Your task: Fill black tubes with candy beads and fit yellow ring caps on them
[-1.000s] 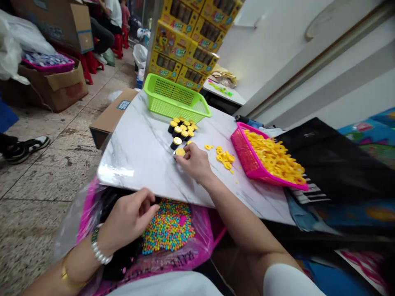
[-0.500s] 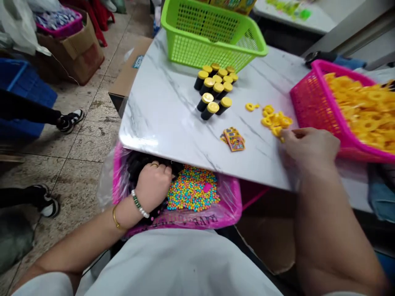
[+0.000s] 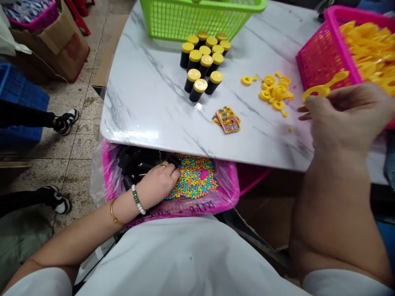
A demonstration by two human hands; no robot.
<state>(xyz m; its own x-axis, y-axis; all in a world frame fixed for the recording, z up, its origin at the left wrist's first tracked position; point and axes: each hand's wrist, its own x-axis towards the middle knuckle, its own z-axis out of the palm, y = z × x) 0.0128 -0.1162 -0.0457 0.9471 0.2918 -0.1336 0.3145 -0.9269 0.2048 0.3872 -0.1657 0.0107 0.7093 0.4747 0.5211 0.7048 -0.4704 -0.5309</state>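
My left hand (image 3: 159,183) is closed at the black tubes (image 3: 131,160) in the lined pink basket (image 3: 233,185). A dark tube end shows at its fingertips, beside small multicoloured candy balls (image 3: 194,176); the rest of the grip is hidden. Between thumb and fingers, my right hand (image 3: 345,111) pinches a yellow ring with a stem (image 3: 321,90), above the table's right side. To its left lies a small pile of similar yellow rings (image 3: 276,92), with a single one (image 3: 248,80) apart. Several black tubes with yellow caps (image 3: 197,88) stand upright by small printed cards (image 3: 228,120).
A green basket (image 3: 191,20) stands at the back of the marbled table (image 3: 148,111). At right, a pink basket (image 3: 324,61) is heaped with yellow rings. On the floor at left are a cardboard box (image 3: 66,45), a blue crate (image 3: 21,107) and another person's shoes (image 3: 66,122).
My right hand has lifted a yellow ring piece from near the pile and moved right and up. The left hand stays in the basket, shifted slightly. The camera view has tilted down.
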